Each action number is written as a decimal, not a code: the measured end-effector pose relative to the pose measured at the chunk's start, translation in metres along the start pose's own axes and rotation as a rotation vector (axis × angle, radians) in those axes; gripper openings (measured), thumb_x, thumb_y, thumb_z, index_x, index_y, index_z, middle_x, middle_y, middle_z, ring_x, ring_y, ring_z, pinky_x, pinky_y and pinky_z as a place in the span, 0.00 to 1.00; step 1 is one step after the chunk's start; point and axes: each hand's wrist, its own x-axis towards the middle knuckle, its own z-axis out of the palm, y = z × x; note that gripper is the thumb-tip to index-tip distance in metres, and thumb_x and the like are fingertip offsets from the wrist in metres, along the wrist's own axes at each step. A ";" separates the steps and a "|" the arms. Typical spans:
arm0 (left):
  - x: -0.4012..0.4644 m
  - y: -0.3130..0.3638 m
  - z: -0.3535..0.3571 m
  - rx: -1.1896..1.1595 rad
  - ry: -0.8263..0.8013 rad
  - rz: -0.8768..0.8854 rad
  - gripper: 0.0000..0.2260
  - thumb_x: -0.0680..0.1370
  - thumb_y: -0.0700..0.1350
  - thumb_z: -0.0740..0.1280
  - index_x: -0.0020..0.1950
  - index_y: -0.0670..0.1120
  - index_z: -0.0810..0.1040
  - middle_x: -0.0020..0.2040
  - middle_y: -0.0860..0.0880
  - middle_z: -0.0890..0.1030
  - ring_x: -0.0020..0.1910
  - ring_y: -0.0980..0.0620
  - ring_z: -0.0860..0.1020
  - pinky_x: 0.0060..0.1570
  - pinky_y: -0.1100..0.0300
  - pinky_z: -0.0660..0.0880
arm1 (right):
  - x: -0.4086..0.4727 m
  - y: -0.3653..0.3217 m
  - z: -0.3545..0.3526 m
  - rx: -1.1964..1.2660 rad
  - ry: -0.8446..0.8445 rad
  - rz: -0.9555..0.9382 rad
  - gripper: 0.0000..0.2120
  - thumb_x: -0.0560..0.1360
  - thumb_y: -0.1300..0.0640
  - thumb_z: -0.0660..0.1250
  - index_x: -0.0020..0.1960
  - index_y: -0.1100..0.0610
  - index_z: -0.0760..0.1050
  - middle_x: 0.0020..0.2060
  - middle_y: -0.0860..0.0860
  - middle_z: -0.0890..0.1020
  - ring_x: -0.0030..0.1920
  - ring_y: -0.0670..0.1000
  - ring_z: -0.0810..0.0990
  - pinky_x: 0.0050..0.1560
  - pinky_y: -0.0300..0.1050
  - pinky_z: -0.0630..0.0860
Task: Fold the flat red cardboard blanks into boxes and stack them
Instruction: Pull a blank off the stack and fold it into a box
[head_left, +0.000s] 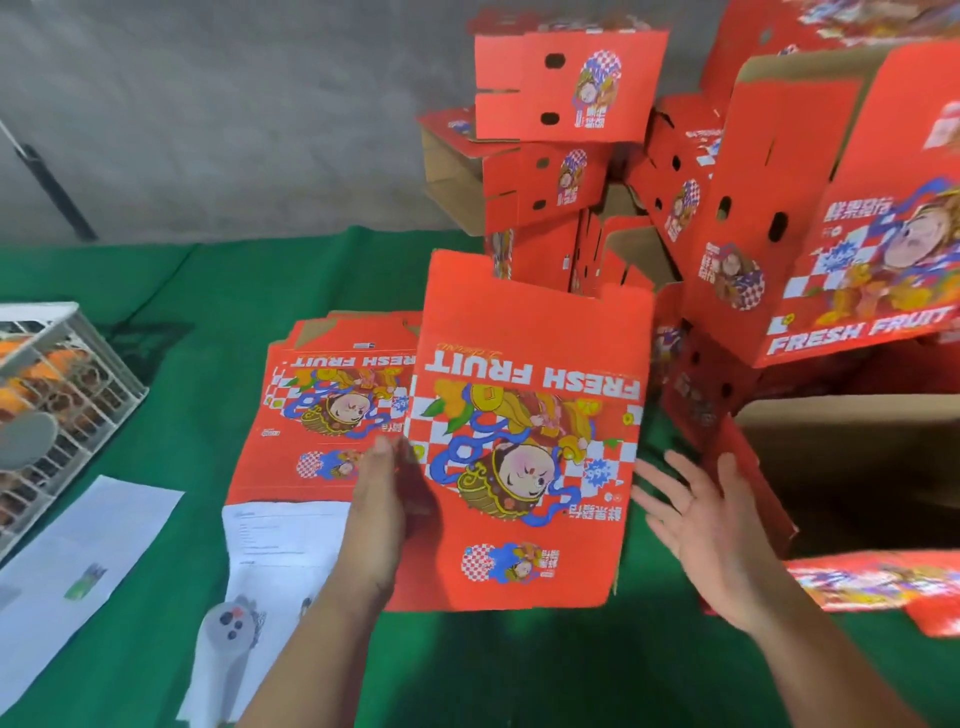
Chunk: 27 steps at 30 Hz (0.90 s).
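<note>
A flat red cardboard blank (524, 431), printed with "FRESH FRUIT" and a cartoon figure, stands raised at the centre of the frame above a green tablecloth (156, 291). The person's left hand (382, 499) grips its left edge, thumb on the printed face and fingers hidden behind. The right hand (696, 514) hangs just right of the blank with palm up and fingers spread, holding nothing and apparently not touching the card.

A second blank (322, 405) lies flat on the cloth behind and to the left, partly under a sheet of white paper (280, 535). Folded boxes (566, 83) are heaped in an untidy pile across the upper centre and upper right, several tipped at angles. An open brown carton (857, 415) sits at right. A white wire basket (67, 384) with orange contents occupies the left edge.

The blank looks light and stiff, likely to bend only along its scored creases and to dent if squeezed mid-panel. The sensible hold appears to be both long side edges, so that pushing them toward each other opens the sleeve before the end flaps are tucked. The printed face may be slightly slick. No fold has begun on this blank.
</note>
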 end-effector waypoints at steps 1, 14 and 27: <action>-0.003 -0.004 0.002 0.048 0.034 -0.004 0.31 0.69 0.82 0.54 0.52 0.61 0.79 0.47 0.54 0.85 0.46 0.50 0.84 0.46 0.52 0.79 | -0.002 -0.002 0.005 -0.075 -0.018 -0.003 0.34 0.74 0.28 0.56 0.76 0.42 0.64 0.71 0.46 0.78 0.69 0.51 0.77 0.67 0.49 0.67; -0.032 -0.036 -0.010 -0.227 -0.031 -0.201 0.23 0.82 0.61 0.57 0.58 0.50 0.87 0.56 0.41 0.87 0.52 0.40 0.87 0.40 0.51 0.84 | -0.038 0.004 0.032 -0.511 0.053 -0.230 0.45 0.60 0.17 0.63 0.75 0.30 0.64 0.73 0.42 0.69 0.72 0.40 0.70 0.72 0.49 0.70; -0.020 -0.015 -0.042 0.512 -0.176 0.398 0.49 0.76 0.21 0.54 0.83 0.66 0.52 0.64 0.59 0.67 0.65 0.51 0.75 0.50 0.54 0.84 | -0.046 0.010 0.039 -0.755 0.068 -0.374 0.49 0.74 0.44 0.76 0.79 0.27 0.44 0.71 0.36 0.69 0.69 0.41 0.74 0.65 0.56 0.79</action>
